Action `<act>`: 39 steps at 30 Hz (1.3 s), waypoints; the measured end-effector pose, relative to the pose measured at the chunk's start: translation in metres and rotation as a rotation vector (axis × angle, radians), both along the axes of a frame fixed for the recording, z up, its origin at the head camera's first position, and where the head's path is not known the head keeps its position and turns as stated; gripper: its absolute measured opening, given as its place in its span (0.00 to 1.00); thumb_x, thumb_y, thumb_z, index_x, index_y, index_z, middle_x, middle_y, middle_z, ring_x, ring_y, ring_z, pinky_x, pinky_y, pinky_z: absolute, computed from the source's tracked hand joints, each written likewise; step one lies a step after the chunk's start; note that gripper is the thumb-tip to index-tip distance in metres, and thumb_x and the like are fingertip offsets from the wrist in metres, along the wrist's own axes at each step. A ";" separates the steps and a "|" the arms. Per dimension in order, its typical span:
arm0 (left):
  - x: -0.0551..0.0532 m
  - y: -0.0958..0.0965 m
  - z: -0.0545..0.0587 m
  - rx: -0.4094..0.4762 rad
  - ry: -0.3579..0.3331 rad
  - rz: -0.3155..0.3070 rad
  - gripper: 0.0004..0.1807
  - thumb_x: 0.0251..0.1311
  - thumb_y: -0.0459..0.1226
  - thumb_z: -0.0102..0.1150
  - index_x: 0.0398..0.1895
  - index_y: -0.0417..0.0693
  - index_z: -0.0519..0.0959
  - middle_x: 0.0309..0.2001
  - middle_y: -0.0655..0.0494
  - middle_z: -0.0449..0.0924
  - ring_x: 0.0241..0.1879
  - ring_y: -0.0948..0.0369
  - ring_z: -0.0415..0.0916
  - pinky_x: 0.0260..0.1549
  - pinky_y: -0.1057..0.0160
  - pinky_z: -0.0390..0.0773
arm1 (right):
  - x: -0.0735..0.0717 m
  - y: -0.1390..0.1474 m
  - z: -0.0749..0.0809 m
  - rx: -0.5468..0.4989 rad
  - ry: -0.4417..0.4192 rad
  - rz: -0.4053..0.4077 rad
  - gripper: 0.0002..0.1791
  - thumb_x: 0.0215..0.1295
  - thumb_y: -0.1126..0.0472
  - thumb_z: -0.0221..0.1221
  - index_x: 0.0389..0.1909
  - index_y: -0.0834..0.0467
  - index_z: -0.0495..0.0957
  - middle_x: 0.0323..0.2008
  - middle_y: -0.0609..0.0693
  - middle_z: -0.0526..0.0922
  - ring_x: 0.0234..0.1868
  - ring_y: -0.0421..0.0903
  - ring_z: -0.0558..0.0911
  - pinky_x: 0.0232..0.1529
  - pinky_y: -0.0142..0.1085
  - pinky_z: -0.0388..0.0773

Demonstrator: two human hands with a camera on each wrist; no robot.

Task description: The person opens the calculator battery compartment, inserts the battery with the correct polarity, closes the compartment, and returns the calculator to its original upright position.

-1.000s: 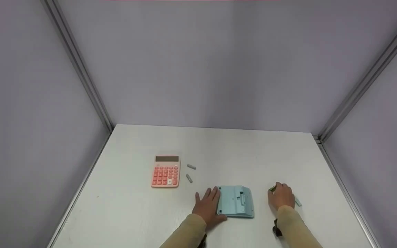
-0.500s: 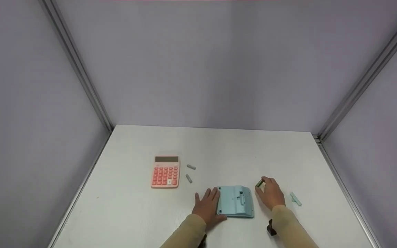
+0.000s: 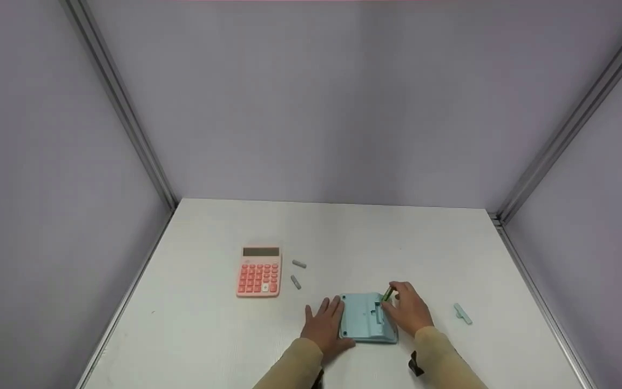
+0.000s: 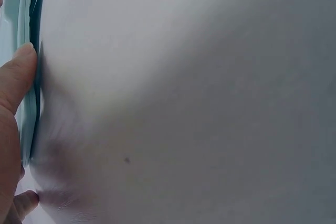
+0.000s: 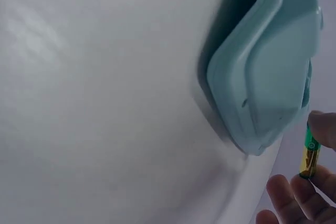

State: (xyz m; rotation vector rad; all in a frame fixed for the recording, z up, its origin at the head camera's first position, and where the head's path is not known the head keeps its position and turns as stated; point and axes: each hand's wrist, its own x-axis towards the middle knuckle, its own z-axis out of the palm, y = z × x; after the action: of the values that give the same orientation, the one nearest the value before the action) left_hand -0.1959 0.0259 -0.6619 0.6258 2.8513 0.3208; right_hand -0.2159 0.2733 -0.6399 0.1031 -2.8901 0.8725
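Observation:
A light blue calculator (image 3: pixel 359 316) lies face down, the battery slot (image 3: pixel 378 312) in its back uncovered. My left hand (image 3: pixel 322 329) rests at its left edge with fingers spread; in the left wrist view the thumb (image 4: pixel 23 69) touches the calculator's side. Between thumb and fingertips my right hand (image 3: pixel 409 310) pinches a green and gold battery (image 5: pixel 310 153), holding it tilted at the top end of the slot. Whether the battery touches the slot is too small to tell.
A pale blue battery cover (image 3: pixel 462 314) lies to the right of the right hand. On the left are a pink calculator (image 3: pixel 259 272), face up, and two small grey batteries (image 3: pixel 299 263) beside it. Grey walls enclose the white table (image 3: pixel 192 324).
My right hand has carried the battery leftward from near the battery cover to the blue calculator's slot. The left hand stays where it was.

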 end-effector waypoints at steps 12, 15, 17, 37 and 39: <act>-0.001 0.002 -0.006 -0.006 0.034 0.008 0.56 0.49 0.73 0.50 0.76 0.53 0.51 0.76 0.56 0.47 0.73 0.52 0.47 0.64 0.33 0.51 | 0.004 -0.006 0.001 0.012 -0.066 0.062 0.28 0.54 0.57 0.70 0.56 0.56 0.74 0.50 0.48 0.75 0.49 0.44 0.79 0.51 0.43 0.78; -0.003 0.002 -0.007 -0.009 0.033 0.004 0.56 0.49 0.74 0.48 0.76 0.53 0.51 0.76 0.56 0.47 0.73 0.52 0.47 0.64 0.33 0.52 | 0.004 -0.009 0.003 0.014 -0.087 0.073 0.29 0.53 0.58 0.71 0.56 0.55 0.73 0.50 0.47 0.76 0.48 0.43 0.78 0.51 0.42 0.77; -0.003 0.002 -0.007 -0.010 0.031 0.001 0.56 0.49 0.74 0.48 0.76 0.53 0.51 0.76 0.56 0.46 0.73 0.52 0.47 0.64 0.33 0.52 | 0.004 -0.009 0.004 0.019 -0.100 0.077 0.29 0.52 0.58 0.72 0.55 0.54 0.74 0.49 0.45 0.76 0.47 0.41 0.78 0.50 0.42 0.77; -0.002 0.001 -0.009 -0.038 0.045 0.005 0.57 0.47 0.75 0.46 0.76 0.54 0.50 0.76 0.58 0.46 0.74 0.53 0.47 0.64 0.34 0.52 | 0.002 0.001 0.009 -0.058 -0.236 0.222 0.29 0.50 0.55 0.73 0.54 0.53 0.75 0.47 0.45 0.77 0.48 0.44 0.77 0.51 0.44 0.76; -0.002 0.001 -0.009 -0.036 0.039 0.004 0.57 0.48 0.75 0.46 0.77 0.54 0.50 0.76 0.58 0.45 0.74 0.53 0.46 0.65 0.34 0.52 | 0.002 0.002 0.009 -0.074 -0.235 0.228 0.29 0.51 0.56 0.72 0.55 0.53 0.75 0.47 0.45 0.77 0.48 0.45 0.77 0.51 0.45 0.76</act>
State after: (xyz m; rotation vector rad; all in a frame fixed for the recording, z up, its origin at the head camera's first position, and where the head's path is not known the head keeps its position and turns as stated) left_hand -0.1976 0.0271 -0.6707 0.6270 2.8887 0.2599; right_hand -0.2141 0.2751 -0.6310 0.3520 -3.1021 1.0962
